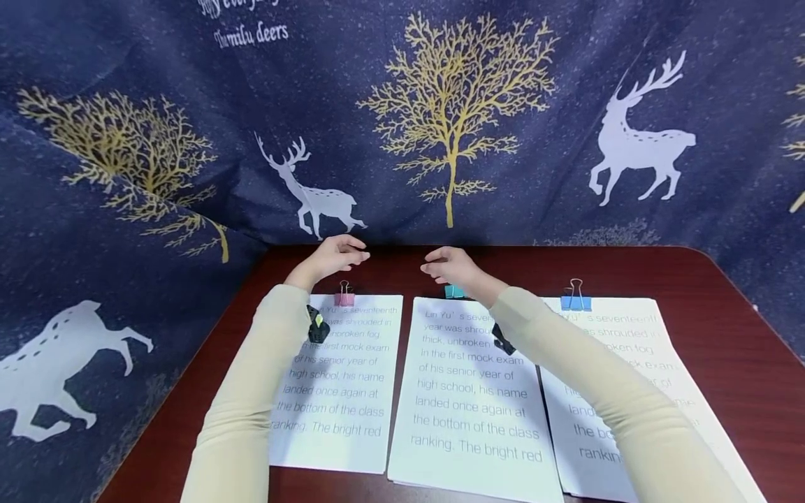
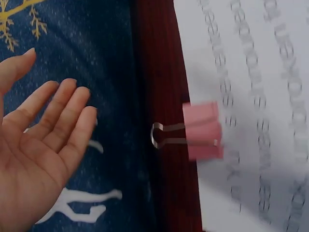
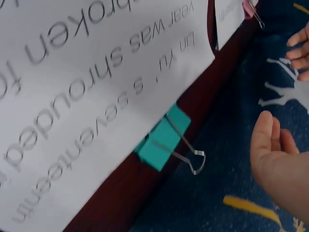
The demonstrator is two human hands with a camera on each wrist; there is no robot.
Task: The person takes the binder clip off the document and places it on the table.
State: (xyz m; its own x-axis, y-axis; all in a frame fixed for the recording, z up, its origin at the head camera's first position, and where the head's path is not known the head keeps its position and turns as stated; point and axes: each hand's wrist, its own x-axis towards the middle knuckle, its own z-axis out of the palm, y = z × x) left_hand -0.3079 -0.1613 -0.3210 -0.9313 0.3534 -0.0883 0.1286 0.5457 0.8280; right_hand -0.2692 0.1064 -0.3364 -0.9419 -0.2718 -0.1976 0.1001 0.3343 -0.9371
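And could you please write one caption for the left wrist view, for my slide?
Pink clip on the edge of the paper, the left grip open, empty and apart from it.

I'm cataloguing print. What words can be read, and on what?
Middle sheet: "Lin Yu's seventeenth year was shrouded… thick, unbroken… In the first mock exam of his senior year of high school, his name landed once again at the bottom of the class ranking. The bright red"
Left sheet: same lines, partly hidden, plus "in", "fog."
Right sheet: the same, in fragments.
Backdrop: "milu deers"; preceding letters and line above unclear.
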